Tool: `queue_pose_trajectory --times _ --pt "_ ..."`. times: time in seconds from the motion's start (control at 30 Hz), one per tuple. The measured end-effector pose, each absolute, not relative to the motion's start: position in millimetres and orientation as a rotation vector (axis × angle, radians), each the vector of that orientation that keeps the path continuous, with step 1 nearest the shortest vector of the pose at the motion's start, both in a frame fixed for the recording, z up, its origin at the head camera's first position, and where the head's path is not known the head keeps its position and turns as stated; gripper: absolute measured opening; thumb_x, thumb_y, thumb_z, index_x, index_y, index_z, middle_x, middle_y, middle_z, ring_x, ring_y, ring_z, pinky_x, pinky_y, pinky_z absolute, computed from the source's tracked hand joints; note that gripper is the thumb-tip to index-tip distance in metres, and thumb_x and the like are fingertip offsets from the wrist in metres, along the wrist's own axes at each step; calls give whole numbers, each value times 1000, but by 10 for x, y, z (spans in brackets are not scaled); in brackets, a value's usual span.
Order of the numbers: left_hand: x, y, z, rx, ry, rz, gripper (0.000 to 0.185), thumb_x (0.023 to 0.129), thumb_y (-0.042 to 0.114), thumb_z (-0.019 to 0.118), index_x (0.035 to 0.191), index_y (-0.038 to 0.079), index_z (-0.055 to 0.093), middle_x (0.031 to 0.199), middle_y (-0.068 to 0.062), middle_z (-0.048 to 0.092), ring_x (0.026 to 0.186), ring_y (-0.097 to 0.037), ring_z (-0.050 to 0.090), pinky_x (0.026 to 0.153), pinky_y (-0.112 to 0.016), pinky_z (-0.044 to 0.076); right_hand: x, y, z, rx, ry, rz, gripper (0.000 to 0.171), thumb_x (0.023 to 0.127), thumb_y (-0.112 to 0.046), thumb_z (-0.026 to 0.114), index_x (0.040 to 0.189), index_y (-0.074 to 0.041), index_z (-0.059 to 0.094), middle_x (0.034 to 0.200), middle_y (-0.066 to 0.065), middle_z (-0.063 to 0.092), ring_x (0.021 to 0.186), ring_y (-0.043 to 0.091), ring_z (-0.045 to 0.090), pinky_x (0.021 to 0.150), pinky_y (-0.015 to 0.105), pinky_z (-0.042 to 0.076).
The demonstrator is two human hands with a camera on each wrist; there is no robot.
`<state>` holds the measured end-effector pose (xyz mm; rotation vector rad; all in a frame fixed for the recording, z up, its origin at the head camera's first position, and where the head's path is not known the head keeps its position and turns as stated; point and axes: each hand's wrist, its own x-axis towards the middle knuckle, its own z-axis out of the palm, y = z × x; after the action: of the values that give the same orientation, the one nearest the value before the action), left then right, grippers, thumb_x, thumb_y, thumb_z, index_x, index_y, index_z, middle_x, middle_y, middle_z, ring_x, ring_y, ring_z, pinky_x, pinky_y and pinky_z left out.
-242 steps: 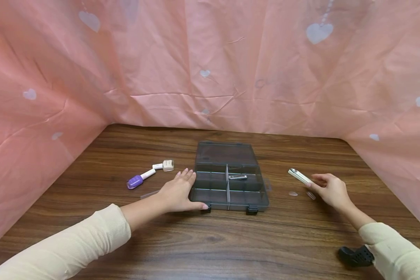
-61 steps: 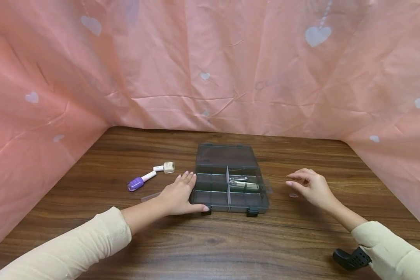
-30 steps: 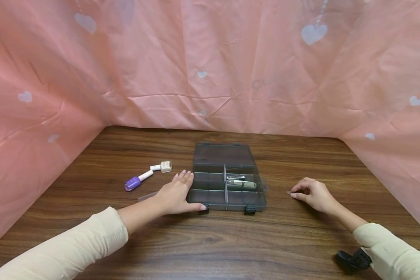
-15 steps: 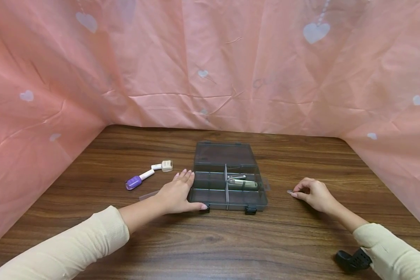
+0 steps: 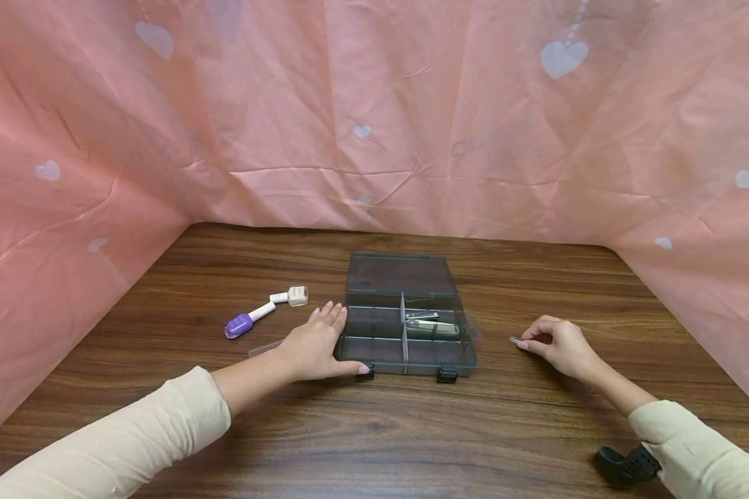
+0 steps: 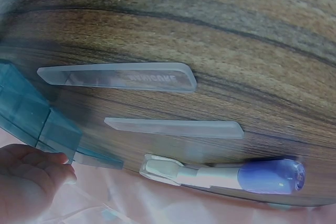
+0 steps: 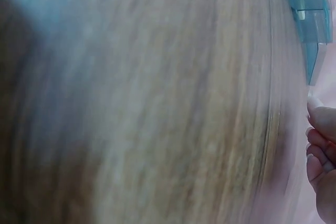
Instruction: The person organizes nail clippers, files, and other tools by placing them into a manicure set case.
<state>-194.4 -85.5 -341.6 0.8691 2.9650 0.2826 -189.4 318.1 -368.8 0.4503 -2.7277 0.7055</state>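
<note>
From where I stand, the person's right hand (image 5: 558, 344) is over to the right of the compartment box (image 5: 374, 350), pinching a small clear sliver (image 5: 514, 340) between thumb and fingertips, low over the tabletop (image 5: 362, 436); I can't tell whether the sliver touches the wood. The left hand (image 5: 315, 346) lies with its fingers stretched out against the left side of the box, thumb reaching along the front edge to the latch (image 5: 368, 372). The box's smoky lid (image 5: 402, 272) is folded back behind it, and a pale divider (image 5: 403, 329) runs from front to back inside. Right of that divider lie a small silver nail clipper (image 5: 422, 315) and, just in front of it, a larger pale clipper (image 5: 433, 328). Away to the left, a purple polish bottle (image 5: 238, 325) and a cream polish bottle (image 5: 298, 296) lie on their sides, their white caps close together. The left wrist view shows two flat translucent strips lying apart, a wider strip (image 6: 118, 77) with lettering and a narrower strip (image 6: 176, 128) nearer the bottles. Pink cloth (image 5: 493, 104) printed with white hearts hangs round the back and sides.
</note>
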Motion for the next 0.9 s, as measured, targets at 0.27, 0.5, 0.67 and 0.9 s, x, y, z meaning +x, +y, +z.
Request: queue_pose_trajectory --times 0.27,0.5,0.67,0.9 --pt "-1952 -849 -3416 859 2954 272 102 76 65 60 138 -11 32 145 -28 32 138 -39 25 113 -46 24 -1896 3139 -3657 482 -2679 737 8 74 -3 74 73 -9 68 73 -1 61 63 -7 43 54 17 39" --pt "-1948 -856 -3426 852 2961 265 101 76 65 60 139 -10 32 145 -27 32 139 -39 25 114 -46 23 -1914 3072 -3597 523 -2652 753 7 74 -2 74 75 -7 69 74 -2 60 63 -5 42 53 17 39" --pt "-1947 -858 -3433 862 2967 263 101 76 64 60 139 -10 32 145 -27 32 138 -39 25 114 -46 24 -1925 2991 -3556 563 -2605 768 10 73 1 73 73 -8 69 73 -1 61 63 -7 44 54 17 41" --pt "-1943 -858 -3428 859 2971 283 102 76 65 60 138 -10 33 145 -27 33 138 -39 26 113 -46 25 -1903 2847 -3429 579 -2582 799 10 73 -1 74 72 -9 68 72 -2 62 63 -6 45 55 17 41"
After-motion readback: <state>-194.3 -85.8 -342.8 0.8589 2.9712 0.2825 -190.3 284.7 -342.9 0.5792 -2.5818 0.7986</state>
